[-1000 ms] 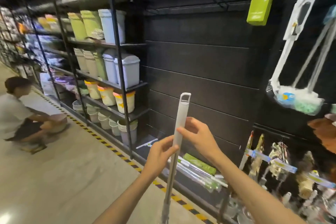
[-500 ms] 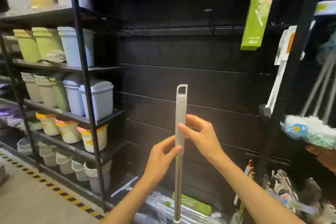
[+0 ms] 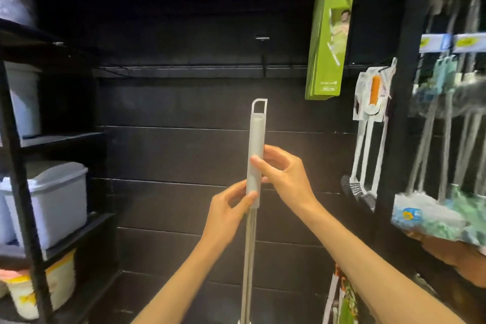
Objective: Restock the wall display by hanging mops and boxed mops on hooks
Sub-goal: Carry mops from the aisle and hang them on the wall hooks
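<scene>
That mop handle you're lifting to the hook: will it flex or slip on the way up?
Probably stiff: the mop handle stands straight with only the left hand and right hand pinching its grey grip. The metal shaft below looks smooth, so likely slippery. Its lower end is out of view, so it may swing.

Dim, dark upper wall; motion blur and wide-angle bending at both edges.

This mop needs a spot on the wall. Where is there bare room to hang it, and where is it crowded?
Free: the dark wall panel around the bare hook, between the bin shelving and the green boxed mops. Crowded: right of those boxes, where carded brushes and hanging mops fill the display.
</scene>
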{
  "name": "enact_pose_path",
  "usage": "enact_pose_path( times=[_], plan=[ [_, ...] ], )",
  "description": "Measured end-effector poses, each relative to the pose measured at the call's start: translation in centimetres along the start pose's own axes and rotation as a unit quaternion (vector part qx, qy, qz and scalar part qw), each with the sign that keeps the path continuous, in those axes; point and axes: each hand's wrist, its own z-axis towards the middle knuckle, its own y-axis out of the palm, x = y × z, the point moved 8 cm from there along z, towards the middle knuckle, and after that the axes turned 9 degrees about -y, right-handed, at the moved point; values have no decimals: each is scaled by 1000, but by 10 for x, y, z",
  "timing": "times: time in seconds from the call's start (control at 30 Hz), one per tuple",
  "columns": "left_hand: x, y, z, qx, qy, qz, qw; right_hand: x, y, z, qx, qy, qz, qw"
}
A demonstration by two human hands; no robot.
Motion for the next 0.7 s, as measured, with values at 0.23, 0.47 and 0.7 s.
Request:
enact_pose_path(
  times=[0.23,0.47,0.7],
  plan=[
    [0,-3,73,16,20,-13,1000,28,2,71,14,-48,0,999],
    [3,-3,141,24,37,-41,998,32,1,132,8,-114,-43,993],
    [20,10,204,-13,55,-81,995,33,-14,192,36,-138,-78,987]
  ],
)
